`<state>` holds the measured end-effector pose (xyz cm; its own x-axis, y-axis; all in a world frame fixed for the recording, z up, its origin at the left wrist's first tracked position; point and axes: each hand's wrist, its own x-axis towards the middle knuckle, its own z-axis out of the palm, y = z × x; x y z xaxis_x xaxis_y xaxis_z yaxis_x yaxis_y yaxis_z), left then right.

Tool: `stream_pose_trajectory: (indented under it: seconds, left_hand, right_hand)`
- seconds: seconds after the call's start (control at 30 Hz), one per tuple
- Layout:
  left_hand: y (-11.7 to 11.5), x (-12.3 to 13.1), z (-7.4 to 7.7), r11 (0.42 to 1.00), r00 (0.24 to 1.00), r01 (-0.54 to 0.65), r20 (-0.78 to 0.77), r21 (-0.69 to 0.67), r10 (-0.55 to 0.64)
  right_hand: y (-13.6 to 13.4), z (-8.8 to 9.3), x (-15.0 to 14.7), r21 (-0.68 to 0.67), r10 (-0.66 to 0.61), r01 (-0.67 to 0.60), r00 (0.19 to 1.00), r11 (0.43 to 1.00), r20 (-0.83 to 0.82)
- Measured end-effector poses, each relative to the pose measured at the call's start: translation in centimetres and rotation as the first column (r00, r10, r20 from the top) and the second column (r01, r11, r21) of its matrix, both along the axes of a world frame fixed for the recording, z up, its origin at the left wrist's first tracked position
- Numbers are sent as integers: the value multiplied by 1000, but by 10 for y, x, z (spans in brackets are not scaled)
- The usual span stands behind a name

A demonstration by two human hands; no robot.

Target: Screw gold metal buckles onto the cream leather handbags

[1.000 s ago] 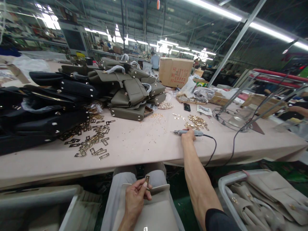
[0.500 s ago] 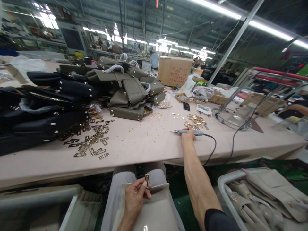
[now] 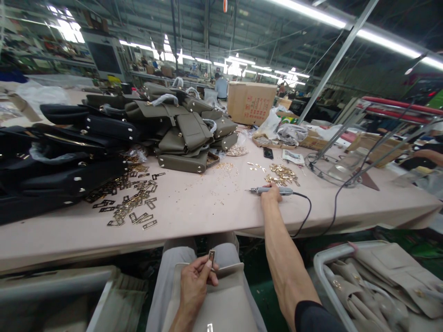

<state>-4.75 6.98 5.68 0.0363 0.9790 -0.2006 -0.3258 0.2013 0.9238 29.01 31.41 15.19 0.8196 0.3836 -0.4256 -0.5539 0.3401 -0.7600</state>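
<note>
Between the thumb and fingers of my left hand (image 3: 197,280) is a small rectangular metal plate (image 3: 211,256) with a slot in it. That hand is above a beige bag piece (image 3: 224,299) lying across my lap. My right hand (image 3: 272,193) is wrapped round a grey electric screwdriver (image 3: 283,191), which lies level at the table top with its tip pointing left. Just beyond it is a pile of small gold metal fittings (image 3: 282,175). More slotted metal plates (image 3: 138,200) are scattered on the table to the left.
Dark and olive handbags (image 3: 187,133) are heaped on the table (image 3: 194,212) at the left. A wire rack (image 3: 332,161) and the screwdriver's cable (image 3: 309,207) are at the right. A bin (image 3: 320,263) of beige bags stands low right, another bin (image 3: 104,295) low left. A cardboard box (image 3: 252,101) is behind.
</note>
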Motion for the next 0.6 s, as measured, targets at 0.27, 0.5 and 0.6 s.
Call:
stream_pose_trajectory:
  seconds: [0.27,0.5,0.6]
  left_hand:
    - [-1,-1,11,1000,1000,21,3,6,-21]
    - [-2,-1,14,1000,1000,8,2,9,-8]
    - [-3,-1,14,1000,1000,6,6,5,-6]
  right_hand:
    - [0,4,-4,-38,-147,146,989,989,-25]
    - [0,3,-4,-40,-160,158,986,987,-45]
    - [1,2,-3,-36,-172,171,984,985,-44]
